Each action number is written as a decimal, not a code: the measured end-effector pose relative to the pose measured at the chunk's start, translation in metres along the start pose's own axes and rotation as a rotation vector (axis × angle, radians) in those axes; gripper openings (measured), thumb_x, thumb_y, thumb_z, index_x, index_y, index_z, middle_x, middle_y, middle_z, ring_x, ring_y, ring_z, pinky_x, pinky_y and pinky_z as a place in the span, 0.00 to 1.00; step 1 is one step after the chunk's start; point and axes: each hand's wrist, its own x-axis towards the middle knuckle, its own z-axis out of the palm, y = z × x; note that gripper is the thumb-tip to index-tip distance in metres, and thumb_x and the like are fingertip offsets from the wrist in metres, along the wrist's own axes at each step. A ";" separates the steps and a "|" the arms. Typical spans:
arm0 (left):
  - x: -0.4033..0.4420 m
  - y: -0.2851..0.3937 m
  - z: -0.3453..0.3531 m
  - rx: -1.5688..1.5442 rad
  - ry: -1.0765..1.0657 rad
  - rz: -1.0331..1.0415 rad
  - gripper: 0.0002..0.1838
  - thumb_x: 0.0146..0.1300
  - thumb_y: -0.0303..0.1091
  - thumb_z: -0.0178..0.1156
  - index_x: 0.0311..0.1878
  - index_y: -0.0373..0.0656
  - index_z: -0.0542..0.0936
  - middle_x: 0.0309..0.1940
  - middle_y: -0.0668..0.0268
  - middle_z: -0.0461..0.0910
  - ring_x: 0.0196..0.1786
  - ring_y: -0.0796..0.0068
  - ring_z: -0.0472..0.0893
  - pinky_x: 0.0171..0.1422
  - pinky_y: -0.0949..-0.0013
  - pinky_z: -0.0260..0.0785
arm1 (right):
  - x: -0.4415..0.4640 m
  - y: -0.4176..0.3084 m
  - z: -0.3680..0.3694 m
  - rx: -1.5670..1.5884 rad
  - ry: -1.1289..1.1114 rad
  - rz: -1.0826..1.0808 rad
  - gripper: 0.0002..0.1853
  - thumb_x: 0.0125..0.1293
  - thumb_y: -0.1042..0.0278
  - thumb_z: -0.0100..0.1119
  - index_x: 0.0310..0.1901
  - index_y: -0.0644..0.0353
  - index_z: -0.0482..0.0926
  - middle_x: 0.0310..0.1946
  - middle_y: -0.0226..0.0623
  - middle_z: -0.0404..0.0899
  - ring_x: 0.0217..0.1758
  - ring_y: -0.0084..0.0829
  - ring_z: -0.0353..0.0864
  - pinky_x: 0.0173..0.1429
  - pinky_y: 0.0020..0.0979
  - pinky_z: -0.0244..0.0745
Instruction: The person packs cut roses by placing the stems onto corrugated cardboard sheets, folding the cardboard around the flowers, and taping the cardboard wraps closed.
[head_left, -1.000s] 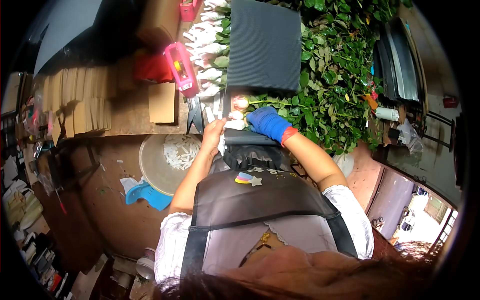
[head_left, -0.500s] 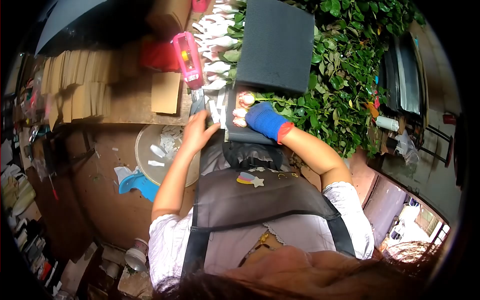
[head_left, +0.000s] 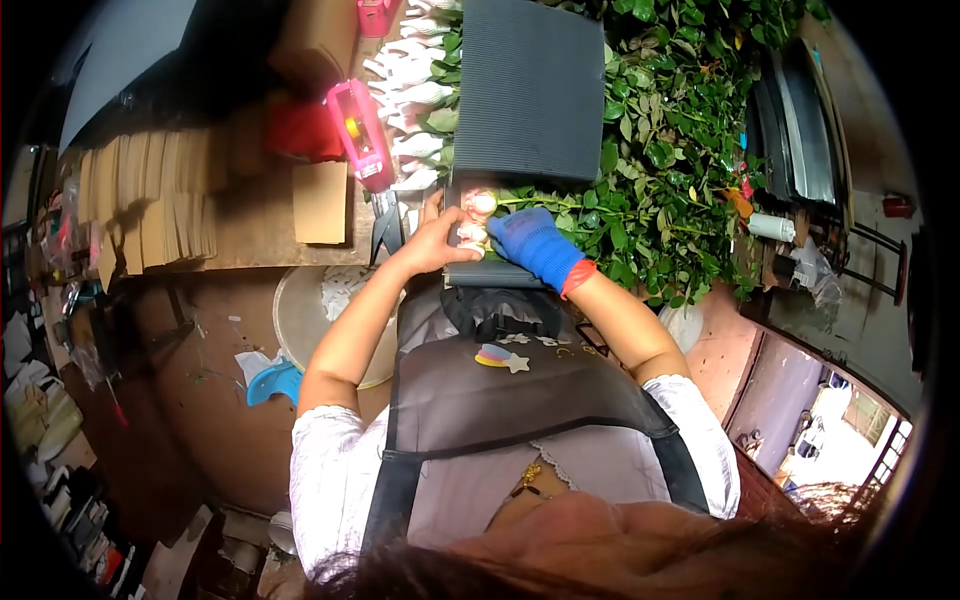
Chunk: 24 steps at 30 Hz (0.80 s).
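Note:
Two pink-and-cream roses lie at the near edge of a dark ribbed board: an upper rose point(head_left: 480, 205) and a lower rose point(head_left: 470, 236). Around the lower bloom curl the thumb and fingers of my bare left hand point(head_left: 430, 245), touching it from the left. My right hand point(head_left: 535, 243), in a blue knit glove, is closed just behind the blooms, where the stem starts; its fingertips are partly hidden. The ribbed board point(head_left: 530, 90) covers the area above the roses. Scissors point(head_left: 387, 230) lie left of my left hand, below a pink tape dispenser point(head_left: 360, 140).
White-sleeved flower heads point(head_left: 410, 95) line the board's left side, and leafy stems point(head_left: 660, 190) heap up on its right. Stacked cardboard pieces point(head_left: 150, 200) stand at the table's left. Below the table edge sits a round basin point(head_left: 292, 312) containing white scraps.
My left hand has moved right, from beside the scissors to the lower rose. The right hand stays by the blooms, its fingers now drawn slightly back from them. The view has shifted a little.

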 end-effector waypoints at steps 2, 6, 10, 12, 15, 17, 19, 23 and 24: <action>0.006 -0.002 0.008 -0.080 0.067 -0.078 0.29 0.47 0.48 0.82 0.50 0.49 0.82 0.75 0.35 0.53 0.79 0.36 0.53 0.80 0.48 0.53 | 0.010 0.000 0.007 -0.078 -0.051 -0.010 0.13 0.66 0.52 0.59 0.45 0.49 0.80 0.36 0.42 0.87 0.42 0.43 0.88 0.46 0.47 0.79; 0.007 -0.008 0.022 -0.104 0.224 -0.032 0.22 0.48 0.47 0.82 0.42 0.45 0.86 0.72 0.35 0.60 0.78 0.38 0.59 0.79 0.48 0.53 | -0.011 0.005 -0.013 0.020 -0.079 -0.028 0.17 0.68 0.50 0.58 0.50 0.51 0.78 0.39 0.42 0.87 0.44 0.44 0.87 0.47 0.47 0.79; 0.002 -0.004 0.019 -0.124 0.240 -0.005 0.19 0.50 0.45 0.81 0.40 0.46 0.87 0.71 0.35 0.62 0.76 0.38 0.62 0.78 0.48 0.55 | -0.002 0.007 -0.009 0.074 0.069 0.192 0.18 0.68 0.47 0.57 0.50 0.51 0.77 0.41 0.42 0.87 0.45 0.44 0.87 0.46 0.46 0.79; 0.003 -0.010 0.021 -0.078 0.233 0.007 0.26 0.50 0.46 0.80 0.49 0.43 0.82 0.71 0.34 0.63 0.75 0.39 0.63 0.77 0.50 0.57 | 0.013 0.013 0.010 0.049 0.170 0.123 0.15 0.69 0.49 0.57 0.47 0.50 0.78 0.36 0.42 0.87 0.40 0.45 0.87 0.43 0.47 0.78; 0.003 -0.006 0.022 0.058 0.281 0.008 0.40 0.51 0.45 0.78 0.62 0.38 0.71 0.68 0.43 0.66 0.71 0.43 0.67 0.73 0.53 0.63 | 0.017 0.011 0.007 0.077 0.349 0.000 0.13 0.70 0.50 0.56 0.45 0.50 0.78 0.31 0.41 0.85 0.35 0.47 0.85 0.39 0.49 0.77; 0.004 0.000 0.018 -0.027 0.264 -0.011 0.41 0.50 0.45 0.79 0.63 0.37 0.70 0.66 0.43 0.68 0.70 0.43 0.68 0.72 0.53 0.63 | 0.022 0.013 0.014 0.054 0.314 0.000 0.13 0.70 0.50 0.56 0.44 0.49 0.78 0.31 0.41 0.86 0.35 0.46 0.85 0.39 0.49 0.77; 0.004 0.001 0.017 -0.091 0.260 -0.008 0.40 0.50 0.45 0.79 0.64 0.39 0.71 0.65 0.44 0.68 0.71 0.43 0.66 0.74 0.54 0.61 | 0.026 0.018 0.016 0.047 0.308 -0.021 0.13 0.69 0.50 0.56 0.44 0.49 0.78 0.32 0.40 0.86 0.35 0.46 0.85 0.38 0.49 0.77; 0.006 -0.007 0.022 -0.128 0.268 0.037 0.32 0.51 0.45 0.79 0.59 0.47 0.80 0.68 0.43 0.65 0.73 0.43 0.64 0.77 0.54 0.60 | 0.027 0.020 0.017 0.047 0.309 -0.055 0.13 0.69 0.50 0.57 0.43 0.49 0.78 0.32 0.39 0.86 0.34 0.45 0.86 0.38 0.48 0.77; 0.009 -0.014 0.026 -0.147 0.276 -0.001 0.30 0.51 0.46 0.79 0.56 0.47 0.82 0.68 0.42 0.65 0.73 0.42 0.64 0.77 0.53 0.59 | 0.028 0.020 0.016 0.039 0.306 -0.050 0.13 0.69 0.50 0.57 0.43 0.49 0.78 0.32 0.39 0.86 0.34 0.45 0.86 0.38 0.48 0.78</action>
